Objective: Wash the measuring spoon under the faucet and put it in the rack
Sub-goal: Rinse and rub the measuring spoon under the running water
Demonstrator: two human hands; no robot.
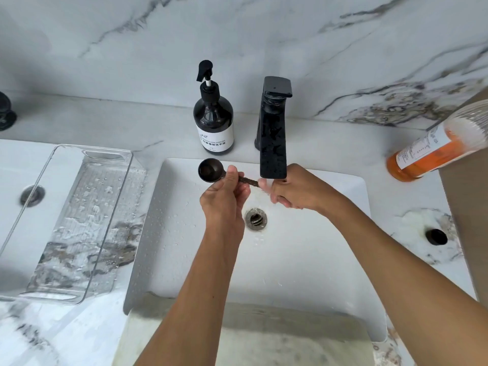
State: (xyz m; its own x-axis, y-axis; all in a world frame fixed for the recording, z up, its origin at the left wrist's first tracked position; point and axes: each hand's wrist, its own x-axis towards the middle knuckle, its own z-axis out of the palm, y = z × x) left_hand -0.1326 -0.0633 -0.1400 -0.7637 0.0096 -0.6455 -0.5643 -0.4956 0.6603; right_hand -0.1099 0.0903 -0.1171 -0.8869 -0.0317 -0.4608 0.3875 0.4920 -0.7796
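Observation:
A dark brown measuring spoon (211,170) is held over the white sink (330,233), its round bowl pointing left. My left hand (224,196) pinches its handle near the bowl. My right hand (295,191) is under the spout of the black faucet (273,133), fingers curled, touching the handle's far end where water runs. The clear plastic rack (79,220) lies on the counter left of the sink, wet and holding nothing.
A dark pump soap bottle (213,120) stands behind the sink, left of the faucet. An orange bottle (433,151) lies tilted at the right. The sink drain (255,219) is below the hands. A second basin (15,180) sits far left.

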